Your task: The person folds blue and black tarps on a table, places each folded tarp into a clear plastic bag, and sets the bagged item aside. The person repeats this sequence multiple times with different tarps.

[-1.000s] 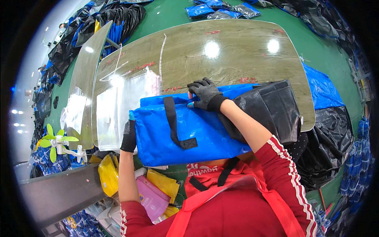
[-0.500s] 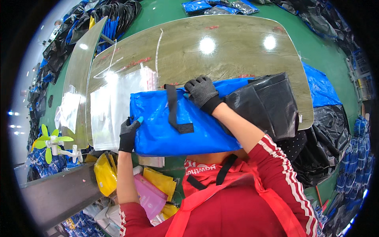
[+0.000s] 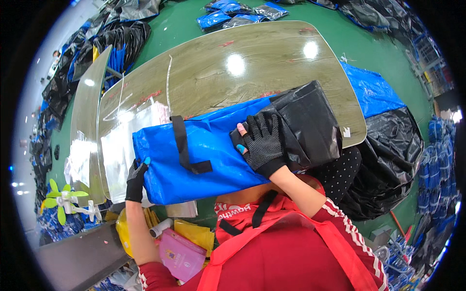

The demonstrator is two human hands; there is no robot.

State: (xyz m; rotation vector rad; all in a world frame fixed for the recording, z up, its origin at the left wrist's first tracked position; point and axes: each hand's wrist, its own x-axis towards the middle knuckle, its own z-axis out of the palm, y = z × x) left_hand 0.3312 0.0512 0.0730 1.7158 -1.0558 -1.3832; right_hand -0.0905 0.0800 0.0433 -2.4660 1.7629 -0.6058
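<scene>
Blue woven-looking plastic with a soft sheen makes up the larger part of one oblong bag (image 3: 204, 167), its right end a smoother, creased black; it lies slanted along the near edge of one worktop (image 3: 208, 72), its near side reaching over towards the person's lap. One flat black strap (image 3: 180, 140) crosses the blue part and bends rightward into a square-cornered end. Two hands are on the bag, both in black knitted gloves with pale dots. The left hand (image 3: 136, 177) grips the bag's left end, its blue-tipped thumb over the top and its other fingers partly hidden; the right hand (image 3: 264, 143) is open and rests flat, fingers spread, where blue meets black. The worktop is glossy, brown and wood-grained, with rounded corners and two bright round reflections; a pile of clear plastic sleeves (image 3: 114, 157), too glared to count, lies just left of the bag. Below the worktop are one pink flat packet (image 3: 182, 254) and at least two yellow packets (image 3: 196, 235). One small fan (image 3: 64, 199) with lime-green rounded blades stands at the left, and several flat blue-and-black packets (image 3: 213, 20) lie on the smooth green floor (image 3: 182, 36) beyond.
</scene>
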